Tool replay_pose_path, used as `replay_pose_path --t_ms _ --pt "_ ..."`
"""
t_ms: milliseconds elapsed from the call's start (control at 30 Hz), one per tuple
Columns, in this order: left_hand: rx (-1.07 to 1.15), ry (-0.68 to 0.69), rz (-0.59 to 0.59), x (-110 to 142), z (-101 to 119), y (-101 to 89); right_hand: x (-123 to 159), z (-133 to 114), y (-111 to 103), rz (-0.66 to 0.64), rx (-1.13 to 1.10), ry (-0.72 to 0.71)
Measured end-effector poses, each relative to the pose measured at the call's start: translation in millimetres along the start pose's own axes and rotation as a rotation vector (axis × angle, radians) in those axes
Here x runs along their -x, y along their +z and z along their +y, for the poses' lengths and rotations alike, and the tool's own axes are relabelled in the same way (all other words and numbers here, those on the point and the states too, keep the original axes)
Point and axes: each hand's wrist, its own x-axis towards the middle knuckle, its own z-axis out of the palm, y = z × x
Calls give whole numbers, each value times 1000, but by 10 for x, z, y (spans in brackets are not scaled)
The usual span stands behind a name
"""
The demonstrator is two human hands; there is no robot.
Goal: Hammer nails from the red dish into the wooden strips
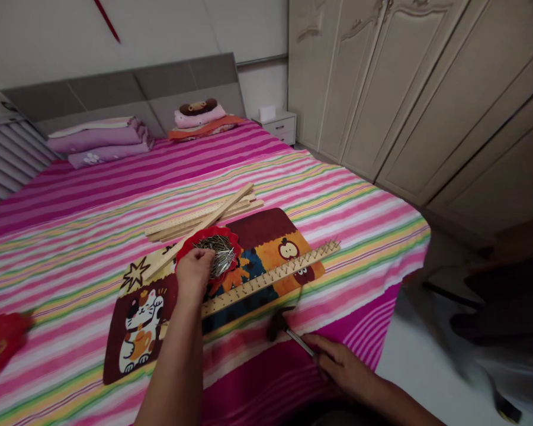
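My left hand (pixel 194 273) is at the near left side of a red scalloped bowl (pixel 236 241), its fingers pinched together beside a heap of loose nails (pixel 222 255). What the fingertips hold, if anything, is hidden. My right hand (pixel 333 361) grips the handle of a hammer (pixel 299 341), whose dark, slightly blurred head is over the bed's near edge. Between the hands, a long wooden strip (pixel 266 279) lies slantwise on a patterned mat (pixel 270 225). A row of nails stands up along the strip, densest toward its far right end.
More wooden strips (pixel 195 219) are stacked behind the bowl, one lying across them. The striped bed (pixel 346 207) carries folded purple bedding (pixel 102 139) at the back. A red object (pixel 2 343) is at far left. Wardrobe doors (pixel 400 89) line the right side.
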Motion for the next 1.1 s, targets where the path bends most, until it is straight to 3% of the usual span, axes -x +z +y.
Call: replay_pose_path --t_ms 100,167,333,600,967,1100 --pt "334 -95 12 346 -60 -235 3 3 -7 -5 21 -22" --pt "390 -166 35 621 -95 -329 3 24 6 4 15 -18" --pt "338 -241 43 1091 -261 -224 5 79 65 34 -21 26" --pt "278 -172 67 1164 -523 114 12 52 51 19 8 35" --pt "120 47 118 1204 -524 179 37 -4 65 37 -15 36" --pt "77 136 113 1221 -554 200 112 -211 70 39 -34 89"
